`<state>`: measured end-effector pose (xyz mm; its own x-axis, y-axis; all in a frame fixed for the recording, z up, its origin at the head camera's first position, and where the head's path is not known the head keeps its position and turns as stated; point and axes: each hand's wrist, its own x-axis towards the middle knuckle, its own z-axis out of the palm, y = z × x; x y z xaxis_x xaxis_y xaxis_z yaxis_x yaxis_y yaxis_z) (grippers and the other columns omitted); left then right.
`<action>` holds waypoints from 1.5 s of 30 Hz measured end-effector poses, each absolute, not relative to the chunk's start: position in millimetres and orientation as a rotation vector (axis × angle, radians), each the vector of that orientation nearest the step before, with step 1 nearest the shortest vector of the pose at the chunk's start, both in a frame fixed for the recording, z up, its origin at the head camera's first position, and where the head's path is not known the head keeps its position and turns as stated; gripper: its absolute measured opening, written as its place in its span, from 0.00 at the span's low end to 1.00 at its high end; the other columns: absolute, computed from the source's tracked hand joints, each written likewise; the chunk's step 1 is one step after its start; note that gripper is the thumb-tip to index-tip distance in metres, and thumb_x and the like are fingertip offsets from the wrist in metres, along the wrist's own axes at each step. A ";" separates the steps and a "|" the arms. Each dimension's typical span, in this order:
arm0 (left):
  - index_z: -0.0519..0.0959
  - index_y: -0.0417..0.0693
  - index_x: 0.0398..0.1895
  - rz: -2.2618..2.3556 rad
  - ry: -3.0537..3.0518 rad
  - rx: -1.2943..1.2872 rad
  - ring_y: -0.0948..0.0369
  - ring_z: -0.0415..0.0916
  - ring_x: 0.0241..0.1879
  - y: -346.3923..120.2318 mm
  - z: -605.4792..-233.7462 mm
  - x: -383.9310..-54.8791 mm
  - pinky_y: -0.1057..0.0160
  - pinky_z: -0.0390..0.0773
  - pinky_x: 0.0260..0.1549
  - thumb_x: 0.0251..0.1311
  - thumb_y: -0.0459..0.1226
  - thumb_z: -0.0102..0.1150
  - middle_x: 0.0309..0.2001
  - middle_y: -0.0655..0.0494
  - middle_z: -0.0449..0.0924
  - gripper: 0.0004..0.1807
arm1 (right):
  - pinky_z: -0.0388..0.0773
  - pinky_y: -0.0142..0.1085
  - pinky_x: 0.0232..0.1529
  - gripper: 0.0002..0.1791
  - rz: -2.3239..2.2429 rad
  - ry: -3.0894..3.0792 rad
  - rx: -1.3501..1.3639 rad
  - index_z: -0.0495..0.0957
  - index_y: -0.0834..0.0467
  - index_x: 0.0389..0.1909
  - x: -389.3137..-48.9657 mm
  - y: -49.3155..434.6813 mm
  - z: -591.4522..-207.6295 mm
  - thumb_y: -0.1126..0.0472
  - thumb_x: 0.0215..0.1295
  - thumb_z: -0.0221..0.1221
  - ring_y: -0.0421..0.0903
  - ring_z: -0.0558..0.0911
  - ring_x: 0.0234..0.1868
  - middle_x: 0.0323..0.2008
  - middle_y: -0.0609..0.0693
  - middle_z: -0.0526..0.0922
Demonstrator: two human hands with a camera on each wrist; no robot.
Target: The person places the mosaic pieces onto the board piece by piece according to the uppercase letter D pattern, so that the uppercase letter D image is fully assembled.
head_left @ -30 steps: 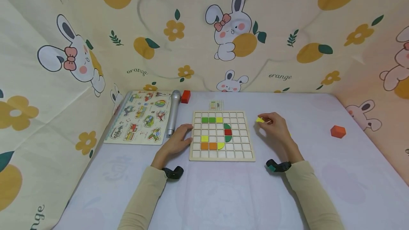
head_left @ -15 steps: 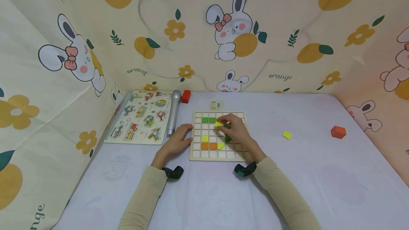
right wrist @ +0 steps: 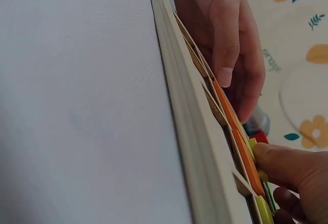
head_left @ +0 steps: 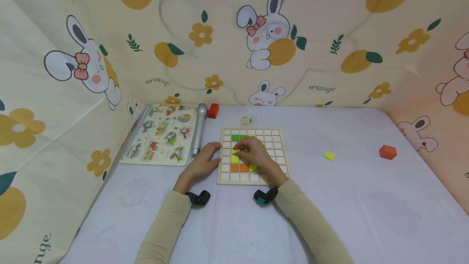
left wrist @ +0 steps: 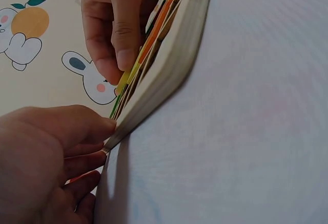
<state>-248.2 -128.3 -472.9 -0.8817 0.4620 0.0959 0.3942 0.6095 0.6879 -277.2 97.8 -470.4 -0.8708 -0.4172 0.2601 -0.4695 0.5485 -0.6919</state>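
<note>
A wooden grid board [head_left: 236,183] lies flat on the table, with coloured tiles in some of its cells. My right hand [head_left: 254,153] is over the board's middle left and pinches a yellow tile [head_left: 235,150] between thumb and fingers. Just below that tile sits another yellow tile [head_left: 234,159], above a row with two orange tiles [head_left: 239,168]. Green tiles [head_left: 239,137] show in the upper row; the hand hides cells to the right. At the board's left edge rests my left hand [head_left: 206,160], its thumb [left wrist: 97,126] against the rim in the left wrist view.
A loose yellow square [head_left: 329,155] and an orange-red block [head_left: 387,152] lie to the right. Behind the board is a small pattern card [head_left: 248,120]. On the left are a silver microphone [head_left: 199,129], a red block [head_left: 213,111] and a picture puzzle board [head_left: 159,135].
My right hand has carried the yellow tile from right of the board leftward to its left-centre cells. The loose yellow square has come into fuller view. My left hand has stayed put.
</note>
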 end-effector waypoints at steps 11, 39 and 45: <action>0.61 0.36 0.64 1.134 2.735 0.712 0.50 0.53 0.68 -127.5 -470.1 -246.7 0.53 0.52 0.68 0.63 0.35 0.51 0.66 0.41 0.60 0.27 | 0.72 0.39 0.46 0.03 1.171 -2.689 0.809 0.86 0.53 0.30 -278.3 96.3 -472.0 0.61 0.54 0.66 0.43 0.75 0.39 0.33 0.43 0.84; 0.61 0.37 0.65 1.130 2.747 0.674 0.51 0.53 0.68 -125.0 -472.8 -247.9 0.54 0.53 0.68 0.63 0.35 0.51 0.66 0.43 0.60 0.28 | 0.77 0.41 0.35 0.15 1.001 -2.552 0.648 0.80 0.59 0.46 -249.5 238.3 -423.6 0.65 0.56 0.64 0.47 0.76 0.37 0.41 0.53 0.81; 0.61 0.39 0.66 1.123 2.740 0.642 0.52 0.52 0.69 -124.9 -473.0 -247.6 0.55 0.52 0.68 0.64 0.36 0.51 0.67 0.44 0.59 0.28 | 0.76 0.43 0.35 0.19 0.922 -2.563 0.567 0.79 0.60 0.47 -239.5 280.4 -417.8 0.65 0.53 0.66 0.50 0.76 0.39 0.42 0.56 0.80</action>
